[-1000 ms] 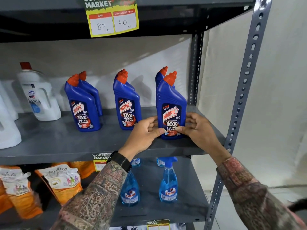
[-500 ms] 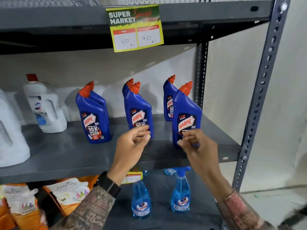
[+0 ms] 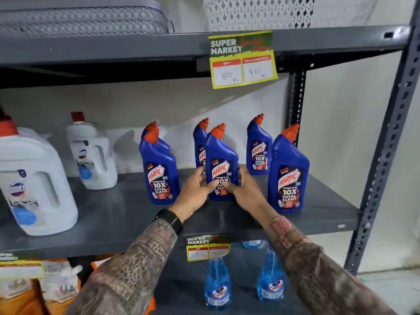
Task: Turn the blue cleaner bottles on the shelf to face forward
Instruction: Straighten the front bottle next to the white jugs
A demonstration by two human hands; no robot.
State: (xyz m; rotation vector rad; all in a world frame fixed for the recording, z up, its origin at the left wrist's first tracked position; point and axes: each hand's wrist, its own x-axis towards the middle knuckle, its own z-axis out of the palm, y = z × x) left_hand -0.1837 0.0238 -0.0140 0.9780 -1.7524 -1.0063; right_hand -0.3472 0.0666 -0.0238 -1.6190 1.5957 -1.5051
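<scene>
With left hand [image 3: 197,189] and right hand [image 3: 244,189] pinching the middle front Harpic bottle [image 3: 221,164], over-twisting could topple the Harpic bottle behind [image 3: 199,144] on the shelf [image 3: 113,212].

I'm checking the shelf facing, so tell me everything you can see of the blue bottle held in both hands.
The middle front bottle is glossy blue plastic with an angled orange-red cap and a dark Harpic label that faces forward. It stands upright on the grey shelf, the left hand and right hand gripping its lower sides, fingers partly covering the label. Another blue bottle stands behind it.
</scene>
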